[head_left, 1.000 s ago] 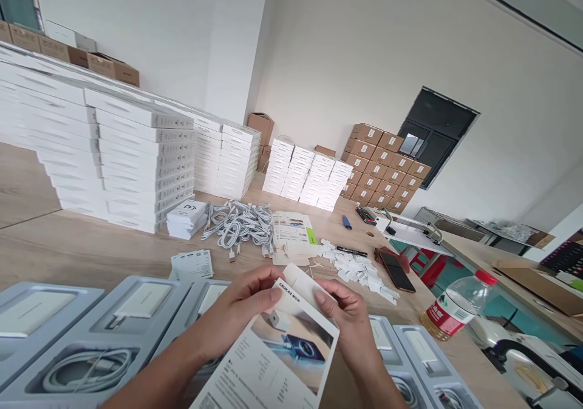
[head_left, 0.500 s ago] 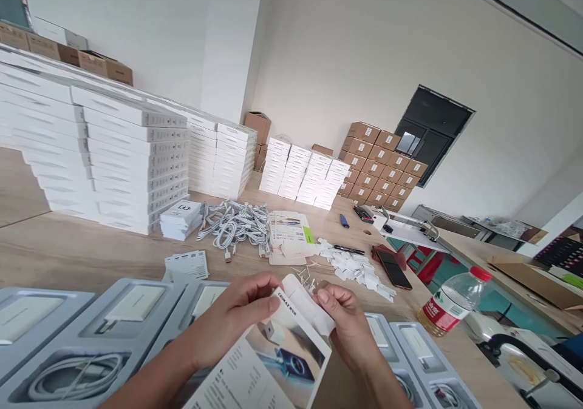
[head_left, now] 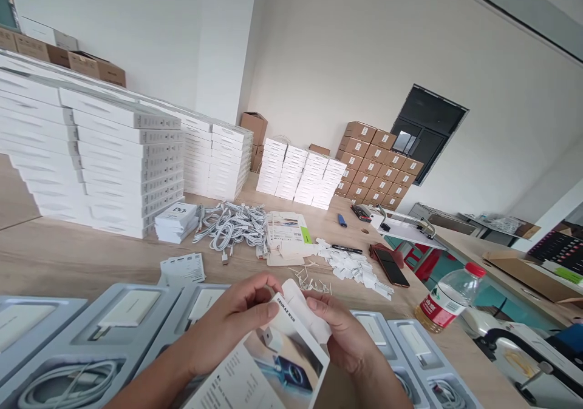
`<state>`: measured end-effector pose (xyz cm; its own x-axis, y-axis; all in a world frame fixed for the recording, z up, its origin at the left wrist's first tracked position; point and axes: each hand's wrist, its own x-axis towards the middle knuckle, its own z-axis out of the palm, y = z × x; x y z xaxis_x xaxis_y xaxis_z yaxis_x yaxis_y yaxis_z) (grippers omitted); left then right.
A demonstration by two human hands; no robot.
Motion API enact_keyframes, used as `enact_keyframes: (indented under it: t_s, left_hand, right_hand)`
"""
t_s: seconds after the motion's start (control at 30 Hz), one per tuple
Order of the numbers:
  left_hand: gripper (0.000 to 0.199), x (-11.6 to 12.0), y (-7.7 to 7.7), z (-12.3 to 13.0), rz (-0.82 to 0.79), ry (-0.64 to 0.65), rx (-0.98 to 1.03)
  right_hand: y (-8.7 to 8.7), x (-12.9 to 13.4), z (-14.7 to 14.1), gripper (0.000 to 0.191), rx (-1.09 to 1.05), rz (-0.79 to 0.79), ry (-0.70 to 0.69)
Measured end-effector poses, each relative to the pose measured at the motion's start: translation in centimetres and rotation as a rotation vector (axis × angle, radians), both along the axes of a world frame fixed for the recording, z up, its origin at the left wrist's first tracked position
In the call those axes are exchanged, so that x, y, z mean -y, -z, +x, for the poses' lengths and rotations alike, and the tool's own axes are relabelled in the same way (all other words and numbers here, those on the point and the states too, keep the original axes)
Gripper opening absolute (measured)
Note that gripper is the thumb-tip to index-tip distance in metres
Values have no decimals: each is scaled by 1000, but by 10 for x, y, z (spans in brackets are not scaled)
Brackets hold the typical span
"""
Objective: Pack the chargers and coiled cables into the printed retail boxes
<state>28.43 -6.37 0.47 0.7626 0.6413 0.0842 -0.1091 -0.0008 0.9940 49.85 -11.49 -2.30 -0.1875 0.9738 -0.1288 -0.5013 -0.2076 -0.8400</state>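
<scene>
A white printed box (head_left: pixel 282 366) with a picture of a phone and charger is held at the bottom centre, its end flap (head_left: pixel 303 309) raised. My left hand (head_left: pixel 234 321) pinches the box's upper left edge between thumb and fingers. On the other side, my right hand (head_left: pixel 348 333) grips the raised flap, its thumb on the flap's face. Grey trays (head_left: pixel 148 336) lie on both sides of my forearms. They hold white chargers (head_left: pixel 130 307) and coiled cables (head_left: pixel 68 385). The inside of the box is mostly hidden.
Behind the hands lie a cable pile (head_left: pixel 234 224), flat packaging (head_left: pixel 289 236), white paper pieces (head_left: pixel 355 266) and a phone (head_left: pixel 390 267). A bottle (head_left: pixel 449 300) stands at right. White box stacks (head_left: pixel 127 160) rise at left; brown cartons (head_left: pixel 373 163) stand at the back.
My right hand has shifted slightly left along the flap, and its fingers have closed in further behind it. The camera view has moved a little. My left hand keeps its hold.
</scene>
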Motion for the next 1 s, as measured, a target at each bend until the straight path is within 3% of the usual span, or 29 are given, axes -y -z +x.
enact_keyframes:
  t_s: [0.2,0.4,0.63,0.8,1.0]
  left_hand:
    - [30,-1,2,0,44,-28,-62]
    - [49,-1,1,-2,96,-90,-132]
    - [38,-4,2,-2,127,-126,-146]
    - [30,-6,0,-1,64,-173,-87]
    - [27,-9,-2,0,-85,-299,46]
  right_hand:
    - [7,-1,0,38,146,1,116]
    - [1,2,-1,33,320,204,134]
    - [-7,7,-3,32,508,364,136]
    - [-9,8,-1,32,517,360,141]
    - [-9,4,5,32,292,219,145]
